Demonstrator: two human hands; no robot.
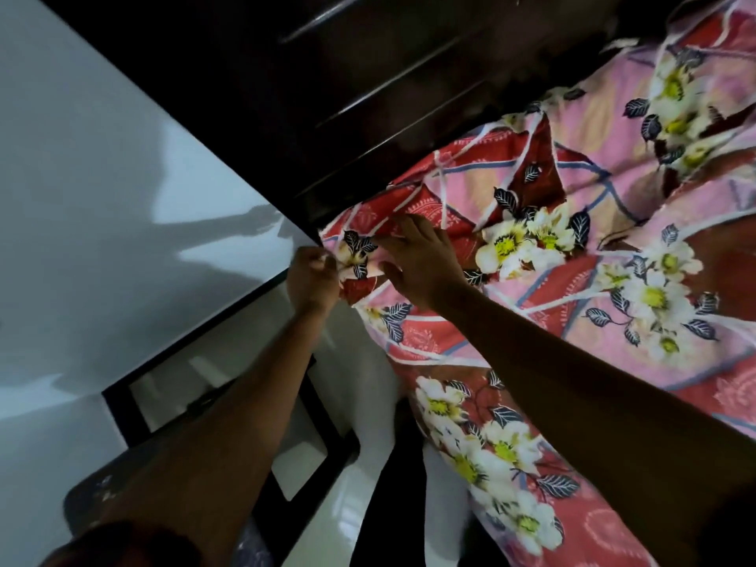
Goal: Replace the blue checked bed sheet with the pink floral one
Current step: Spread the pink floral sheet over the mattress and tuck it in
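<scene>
Fingers (324, 261) of the left hand (313, 280) are curled in tight and pinch the corner of the pink floral bed sheet (544, 321), a thin printed cloth with white, yellow-centred blossoms, dark veined leaves and red panels crossed by pale bands. Fingers (409, 235) of the right hand (421, 263) are spread and fairly straight, lying flat on the same corner just beside the left hand, thumb held apart below them. The sheet lies over the bed, rumpled into soft ridges and folds near the corner and further up, and its side edge hangs down over the bed's flank towards the glossy white tiled floor (347, 505).

That corner sits right where the dark polished wooden headboard (368, 96), grooved with long bright lines, meets the smooth white wall (102, 157), so the left hand has little room beyond it. A narrow strip of floor runs between the bed's side and a dark-framed panel with a pale shiny face (229, 386).

Both forearms are bare and stretched forward, the left rising from the lower left, the right crossing above the sheet from the lower right.
</scene>
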